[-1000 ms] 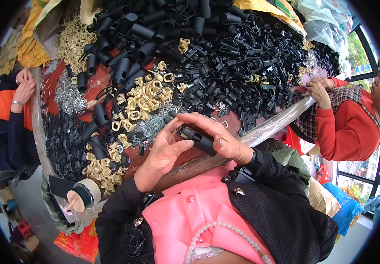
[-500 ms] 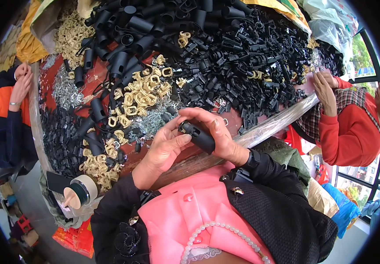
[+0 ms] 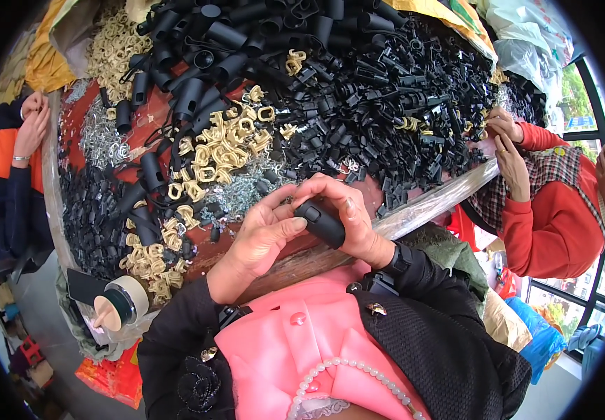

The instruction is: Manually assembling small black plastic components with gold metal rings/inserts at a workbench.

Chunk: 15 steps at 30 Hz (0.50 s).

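Note:
A small black hollow plastic cylinder with a slot near its upper end lies slanted between my hands, above the table's near edge. My right hand is wrapped round its lower part, the fingers arched over toward the upper end. My left hand closes on that upper end, thumb against its side and fingertips meeting those of my right hand. Whether a small part sits between the fingertips is hidden. Just beyond my hands lie a heap of small grey metal pieces and a pile of beige plastic rings.
Black cylinders and small black clips heap up on the red table. A wooden-lidded jar and a dark phone-like slab stand at the near left. Co-workers' hands work at the left and right edges.
My right fingertips have drawn in against my left fingertips at the cylinder's upper end. The cylinder has turned slightly, hiding its end opening. The right co-worker's hands have shifted.

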Each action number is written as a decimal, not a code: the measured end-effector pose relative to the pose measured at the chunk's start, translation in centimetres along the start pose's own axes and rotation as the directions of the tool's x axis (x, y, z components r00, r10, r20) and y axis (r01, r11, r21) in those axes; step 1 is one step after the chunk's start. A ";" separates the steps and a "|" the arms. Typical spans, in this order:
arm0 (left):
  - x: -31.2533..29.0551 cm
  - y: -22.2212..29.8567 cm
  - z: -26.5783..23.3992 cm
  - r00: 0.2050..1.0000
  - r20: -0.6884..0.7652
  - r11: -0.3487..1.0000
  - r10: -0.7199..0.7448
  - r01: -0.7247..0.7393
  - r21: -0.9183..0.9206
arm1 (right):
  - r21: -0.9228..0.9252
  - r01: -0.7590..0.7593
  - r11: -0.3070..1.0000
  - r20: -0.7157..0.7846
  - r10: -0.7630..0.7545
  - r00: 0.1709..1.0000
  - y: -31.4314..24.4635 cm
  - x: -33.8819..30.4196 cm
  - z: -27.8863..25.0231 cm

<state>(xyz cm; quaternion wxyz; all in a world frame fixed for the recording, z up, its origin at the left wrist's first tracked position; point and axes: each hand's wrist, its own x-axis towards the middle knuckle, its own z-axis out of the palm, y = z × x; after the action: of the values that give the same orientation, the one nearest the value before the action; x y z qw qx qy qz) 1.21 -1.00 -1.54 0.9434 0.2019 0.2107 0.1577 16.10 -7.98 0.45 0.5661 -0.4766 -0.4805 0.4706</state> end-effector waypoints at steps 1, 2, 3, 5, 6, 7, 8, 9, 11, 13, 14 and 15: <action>0.0 -0.1 0.1 1.000 -0.007 1.000 0.003 -0.003 0.002 | -0.009 0.000 1.000 0.017 0.000 1.000 -0.2 -0.1 -0.1; -0.1 -0.1 0.3 1.000 -0.014 1.000 0.005 -0.005 0.005 | -0.018 0.001 1.000 0.034 -0.001 0.999 -0.4 -0.1 -0.1; 0.0 -0.2 0.4 1.000 -0.019 1.000 0.006 -0.006 0.009 | -0.022 0.008 1.000 0.032 -0.007 0.999 -0.6 -0.2 -0.1; 0.0 -0.4 0.7 1.000 -0.014 0.999 0.009 -0.009 0.036 | -0.035 0.016 0.999 0.002 -0.016 1.000 -0.8 -0.6 -0.1; 0.0 -0.5 0.9 1.000 -0.015 0.998 0.010 -0.009 0.060 | -0.042 0.020 0.999 -0.016 -0.021 1.000 -0.9 -0.8 -0.1; 0.1 -0.7 1.2 1.000 -0.015 0.997 0.009 -0.008 0.083 | -0.049 0.026 0.998 -0.023 -0.028 0.999 -1.3 -1.2 -0.3; 0.1 -0.5 1.7 1.000 -0.005 0.996 0.009 -0.008 0.088 | -0.052 0.003 0.999 -0.025 -0.004 1.000 -1.7 -1.5 -0.7; 0.0 -0.2 2.5 0.999 0.036 0.986 -0.029 0.023 0.164 | -0.057 -0.022 0.998 -0.030 0.020 0.999 -2.4 -2.0 -1.3; 0.0 0.5 3.7 0.990 0.098 0.946 -0.101 0.065 0.317 | -0.045 -0.099 0.994 -0.112 0.093 0.989 -4.1 -3.2 -2.1; 0.5 1.3 3.7 0.990 0.101 0.913 -0.095 0.046 0.406 | -0.008 -0.120 0.993 -0.236 0.115 0.965 -6.0 -5.6 -3.9; 0.7 1.8 3.7 0.990 0.101 0.874 -0.095 0.034 0.484 | 0.010 -0.090 0.996 -0.284 0.089 0.955 -6.8 -7.5 -5.5; 1.1 2.0 4.0 0.990 0.108 0.830 -0.095 0.019 0.558 | -0.075 -0.072 0.995 -0.313 0.045 0.949 -7.6 -9.7 -7.1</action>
<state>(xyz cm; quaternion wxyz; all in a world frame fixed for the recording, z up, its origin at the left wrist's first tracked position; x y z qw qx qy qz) 3.55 -0.05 2.30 0.8601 0.4705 0.1911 0.0482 22.80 -18.98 6.44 0.5996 -0.5827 -0.3906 0.3852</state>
